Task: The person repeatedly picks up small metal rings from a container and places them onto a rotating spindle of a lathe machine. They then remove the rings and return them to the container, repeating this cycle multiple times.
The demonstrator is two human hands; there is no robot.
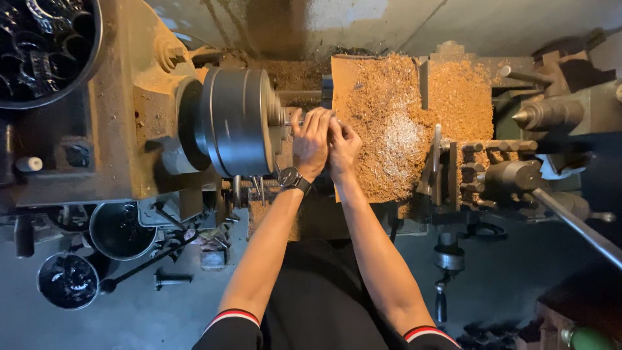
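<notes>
My left hand point(310, 144) and my right hand point(341, 146) were pressed together just beside the face of the lathe chuck point(236, 122), the big grey drum on the left part of the lathe point(123, 97). The left hand's fingers point(315, 122) were curled over something small at the chuck's centre, where a thin metal workpiece point(293, 123) stuck out; I could not tell how much of it they gripped. The right hand's fingers point(339, 127) were bent and tucked against the left hand, closed around the same spot, though what lay inside them was hidden. A black wristwatch point(291, 179) sat on my left wrist.

To the right of my hands, the lathe's carriage was buried under a heap of brass-coloured shavings point(395, 123), with a paler patch in the middle. Farther right stood the tool post point(470, 172) and the pointed tailstock centre point(525, 116). Dark round tins point(118, 230) sat below the lathe's left end, near the floor.
</notes>
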